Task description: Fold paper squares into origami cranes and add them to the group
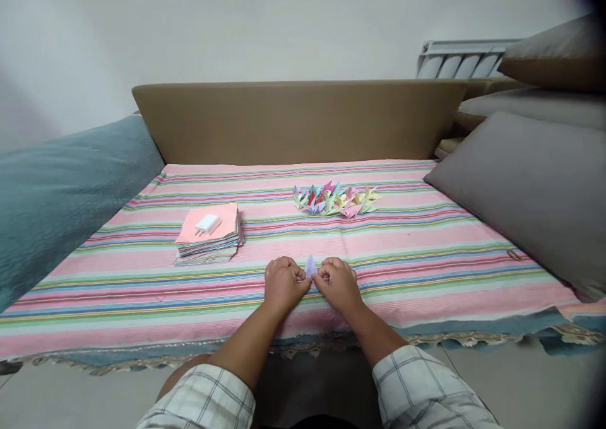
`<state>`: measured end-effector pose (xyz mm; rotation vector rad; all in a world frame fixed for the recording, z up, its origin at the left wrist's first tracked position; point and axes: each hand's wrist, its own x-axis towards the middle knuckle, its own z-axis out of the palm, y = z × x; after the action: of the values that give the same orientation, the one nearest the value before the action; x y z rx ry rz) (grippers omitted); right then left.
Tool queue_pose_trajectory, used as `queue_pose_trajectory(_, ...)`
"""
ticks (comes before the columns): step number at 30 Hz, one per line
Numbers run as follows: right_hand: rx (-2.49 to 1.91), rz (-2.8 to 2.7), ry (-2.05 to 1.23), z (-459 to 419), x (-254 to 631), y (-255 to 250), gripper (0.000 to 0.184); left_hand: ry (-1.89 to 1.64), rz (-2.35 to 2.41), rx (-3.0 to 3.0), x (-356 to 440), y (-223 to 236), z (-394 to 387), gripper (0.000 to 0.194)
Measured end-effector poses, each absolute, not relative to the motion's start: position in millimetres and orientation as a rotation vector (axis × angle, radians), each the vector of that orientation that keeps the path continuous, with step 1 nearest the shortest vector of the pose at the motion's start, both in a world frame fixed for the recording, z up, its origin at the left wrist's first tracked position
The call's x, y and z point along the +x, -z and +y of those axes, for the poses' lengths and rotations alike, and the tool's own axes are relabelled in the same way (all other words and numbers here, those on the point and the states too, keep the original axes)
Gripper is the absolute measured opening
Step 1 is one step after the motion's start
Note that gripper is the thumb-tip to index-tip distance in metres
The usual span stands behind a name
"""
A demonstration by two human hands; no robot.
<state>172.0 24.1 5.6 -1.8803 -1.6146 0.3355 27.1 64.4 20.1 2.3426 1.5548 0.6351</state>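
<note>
A small piece of folded lavender paper [310,267] stands between my hands, its pointed tip turned away from me. My left hand [285,284] pinches its left side with curled fingers and thumb. From the other side, my right hand [336,282] grips the paper's right edge in the same way. The thumbs almost meet at the near end, and the fingers hide the lower folds. Beyond my hands lies a cluster of colourful origami cranes [334,200]. To the left, a stack of square paper [208,252] carries a white charger plug [208,224].
A striped cloth [127,271] covers the seat in front of me. Its brown backrest [298,123] rises at the far side. A teal cushion [71,189] leans on the left; grey pillows [530,189] pile up on the right. A small brown ring-like object [514,255] lies near them.
</note>
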Motion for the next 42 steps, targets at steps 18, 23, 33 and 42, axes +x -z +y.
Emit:
queue_pose_trajectory(18, -1.828, -1.653, -0.248, 23.5, 171.6, 1.4, 0.012, -0.681, 1.608, 2.342, 29.1, -20.3, 60.9, 0.014)
queue_pose_trajectory(23, -1.832, -1.665, -0.272, 21.8, 171.2, -1.0, 0.014, -0.679, 1.559, 2.389, 27.9, -16.5, 60.3, 0.024)
queue_pose_trajectory(33, -1.893, -1.774, -0.237, 21.0, 172.6, -4.1, 0.024, -0.557, 1.615, 2.477, 27.3, -21.0, 55.2, 0.026)
queue_pose_trajectory(42, -1.882, -1.773, -0.311, 23.3, 177.9, -3.2, 0.024, -0.553, 1.577, 2.424, 25.0, -20.2, 59.0, 0.024)
